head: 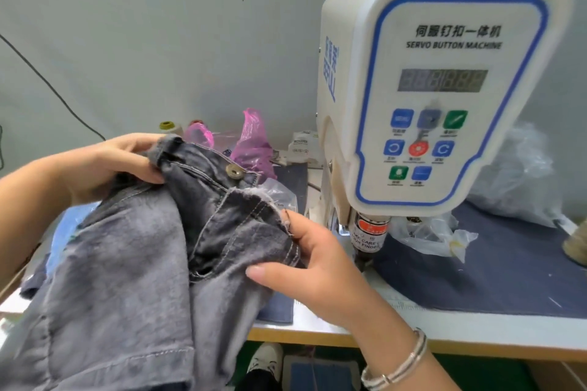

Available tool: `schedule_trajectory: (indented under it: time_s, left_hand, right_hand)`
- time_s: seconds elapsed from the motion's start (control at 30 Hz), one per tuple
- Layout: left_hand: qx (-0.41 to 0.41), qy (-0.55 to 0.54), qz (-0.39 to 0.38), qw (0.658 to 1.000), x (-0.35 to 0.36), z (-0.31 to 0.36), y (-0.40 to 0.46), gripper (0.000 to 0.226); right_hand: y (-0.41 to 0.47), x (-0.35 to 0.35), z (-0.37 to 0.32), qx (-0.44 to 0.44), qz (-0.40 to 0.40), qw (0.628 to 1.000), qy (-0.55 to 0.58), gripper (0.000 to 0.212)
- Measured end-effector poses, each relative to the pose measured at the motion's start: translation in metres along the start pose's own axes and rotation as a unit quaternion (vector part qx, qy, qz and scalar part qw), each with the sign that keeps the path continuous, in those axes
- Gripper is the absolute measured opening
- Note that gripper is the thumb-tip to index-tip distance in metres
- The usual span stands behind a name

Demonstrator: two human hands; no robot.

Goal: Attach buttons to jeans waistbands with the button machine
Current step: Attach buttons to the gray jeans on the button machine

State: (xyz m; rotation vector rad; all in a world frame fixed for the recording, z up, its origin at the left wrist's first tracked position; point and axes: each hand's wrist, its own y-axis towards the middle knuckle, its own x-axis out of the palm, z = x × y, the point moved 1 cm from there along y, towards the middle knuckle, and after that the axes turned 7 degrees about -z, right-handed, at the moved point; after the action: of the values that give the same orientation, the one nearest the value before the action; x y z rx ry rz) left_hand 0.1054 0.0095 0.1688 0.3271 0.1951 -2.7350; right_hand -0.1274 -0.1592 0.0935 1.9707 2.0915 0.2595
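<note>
Grey-black jeans (pixel 136 251) hang off the table's left front, waistband raised. A metal button (pixel 234 172) sits fixed on the waistband near its upper end. My left hand (pixel 117 165) grips the waistband's far end. My right hand (pixel 314 267) pinches the fly edge of the jeans, thumb on top, just left of the machine's punch. The white servo button machine (pixel 438 89) stands at the right, its dark punch head (pixel 368 238) pointing down at the table.
Pink plastic bags (pixel 254 146) and thread cones (pixel 168 127) lie behind the jeans. Clear bags (pixel 435 235) sit right of the punch on a dark blue mat (pixel 495 276). A foot pedal (pixel 317 371) and a shoe (pixel 266 359) show under the table edge.
</note>
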Motion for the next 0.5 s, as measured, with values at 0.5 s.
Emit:
schedule_trajectory:
  time_s: [0.5]
  left_hand:
    - [0.112,0.323,-0.168,0.925,0.116,0.007,0.017,0.050]
  right_hand:
    - [-0.020,-0.010,0.001,0.067,0.015,0.997,0.021,0.034]
